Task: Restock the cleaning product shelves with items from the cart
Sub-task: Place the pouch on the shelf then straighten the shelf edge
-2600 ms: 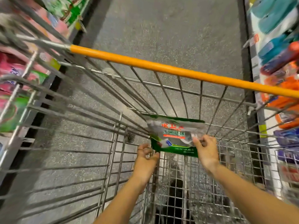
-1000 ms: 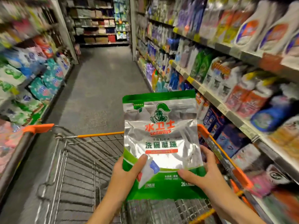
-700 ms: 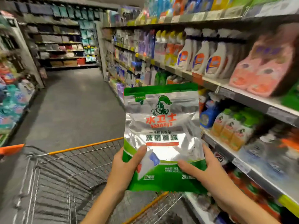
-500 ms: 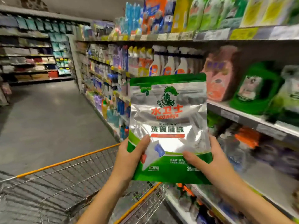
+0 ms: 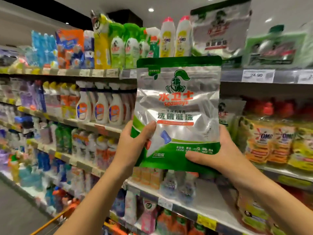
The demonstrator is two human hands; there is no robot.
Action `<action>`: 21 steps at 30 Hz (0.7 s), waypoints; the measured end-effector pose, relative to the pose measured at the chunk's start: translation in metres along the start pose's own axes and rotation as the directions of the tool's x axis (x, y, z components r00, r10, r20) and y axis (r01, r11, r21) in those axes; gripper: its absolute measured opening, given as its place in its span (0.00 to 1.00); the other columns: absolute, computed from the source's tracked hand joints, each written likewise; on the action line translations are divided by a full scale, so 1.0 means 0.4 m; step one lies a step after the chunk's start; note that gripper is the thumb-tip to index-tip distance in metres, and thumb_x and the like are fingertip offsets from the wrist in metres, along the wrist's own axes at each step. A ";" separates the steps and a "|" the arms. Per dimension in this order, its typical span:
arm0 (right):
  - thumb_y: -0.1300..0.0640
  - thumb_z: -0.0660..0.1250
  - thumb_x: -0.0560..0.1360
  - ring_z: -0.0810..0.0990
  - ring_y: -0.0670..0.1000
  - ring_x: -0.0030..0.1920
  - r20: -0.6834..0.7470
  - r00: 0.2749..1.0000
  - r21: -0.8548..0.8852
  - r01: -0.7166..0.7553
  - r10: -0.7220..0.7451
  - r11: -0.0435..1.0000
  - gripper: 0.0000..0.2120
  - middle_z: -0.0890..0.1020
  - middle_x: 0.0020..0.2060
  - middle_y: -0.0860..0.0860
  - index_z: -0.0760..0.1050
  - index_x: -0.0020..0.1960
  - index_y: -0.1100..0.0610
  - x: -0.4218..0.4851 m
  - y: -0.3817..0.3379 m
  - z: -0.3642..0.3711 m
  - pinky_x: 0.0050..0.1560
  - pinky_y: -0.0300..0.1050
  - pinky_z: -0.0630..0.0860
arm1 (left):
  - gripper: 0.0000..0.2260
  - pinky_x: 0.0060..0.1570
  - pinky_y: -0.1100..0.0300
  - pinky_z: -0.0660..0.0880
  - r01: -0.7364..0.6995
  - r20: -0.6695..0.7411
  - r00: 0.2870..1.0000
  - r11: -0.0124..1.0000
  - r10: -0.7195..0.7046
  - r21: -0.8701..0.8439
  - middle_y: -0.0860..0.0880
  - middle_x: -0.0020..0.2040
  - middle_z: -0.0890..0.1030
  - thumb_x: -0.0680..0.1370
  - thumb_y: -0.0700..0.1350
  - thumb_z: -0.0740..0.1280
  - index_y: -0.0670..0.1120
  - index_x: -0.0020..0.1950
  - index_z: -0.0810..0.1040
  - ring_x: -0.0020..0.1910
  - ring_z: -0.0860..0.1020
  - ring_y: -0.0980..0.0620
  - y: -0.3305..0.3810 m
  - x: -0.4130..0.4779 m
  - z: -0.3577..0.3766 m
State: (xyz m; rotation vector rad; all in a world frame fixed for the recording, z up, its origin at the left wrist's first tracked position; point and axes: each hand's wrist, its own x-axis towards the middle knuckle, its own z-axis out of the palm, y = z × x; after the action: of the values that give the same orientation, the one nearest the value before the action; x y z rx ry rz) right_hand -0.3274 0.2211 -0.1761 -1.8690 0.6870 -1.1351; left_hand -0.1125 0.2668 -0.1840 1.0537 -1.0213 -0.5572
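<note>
Before the top shelf [image 5: 254,76] edge, the pouch [image 5: 177,107], raised from the cart [image 5: 50,221], stood upright, left grip [image 5: 135,143] and right grip [image 5: 218,153] both clasping its lower corners, nearing the matching pouches [image 5: 218,29].

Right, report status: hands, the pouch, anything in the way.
Hands: left hand and right hand grip pouch at lower corners. It's upright, held up before shelves. Matching pouches stand on top shelf; nothing seen blocking.
</note>
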 end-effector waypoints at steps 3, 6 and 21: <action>0.54 0.82 0.55 0.80 0.37 0.52 -0.050 0.999 -0.042 0.013 -0.015 0.999 0.42 0.80 0.52 0.38 0.65 0.63 0.47 0.067 0.003 -0.031 0.46 0.29 0.75 | 0.20 0.55 0.40 0.77 -0.043 0.066 0.997 0.998 0.045 -0.042 0.42 0.49 0.84 0.67 0.59 0.75 0.48 0.52 0.77 0.49 0.83 0.42 -0.020 0.112 0.042; 0.58 0.84 0.53 0.82 0.39 0.50 -0.175 0.983 -0.075 0.037 -0.050 0.997 0.42 0.81 0.53 0.43 0.67 0.61 0.47 0.152 -0.026 -0.072 0.45 0.31 0.77 | 0.25 0.56 0.40 0.76 -0.111 0.115 0.986 0.991 0.120 -0.079 0.42 0.48 0.83 0.66 0.62 0.73 0.48 0.54 0.75 0.49 0.82 0.42 -0.008 0.237 0.097; 0.52 0.83 0.50 0.80 0.52 0.58 -0.387 0.893 -0.197 0.163 -0.229 0.967 0.52 0.77 0.60 0.53 0.62 0.69 0.55 0.573 -0.237 -0.350 0.61 0.53 0.77 | 0.32 0.69 0.48 0.64 -0.745 0.282 0.663 0.650 0.694 0.152 0.43 0.66 0.68 0.72 0.63 0.63 0.40 0.66 0.70 0.67 0.67 0.46 0.248 0.731 0.384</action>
State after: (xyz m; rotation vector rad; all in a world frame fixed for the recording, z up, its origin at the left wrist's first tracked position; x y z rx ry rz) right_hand -0.3479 0.0402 0.0429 -1.8827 0.8530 -1.6760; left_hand -0.1251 0.0098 0.0458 0.7110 -1.6169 0.1536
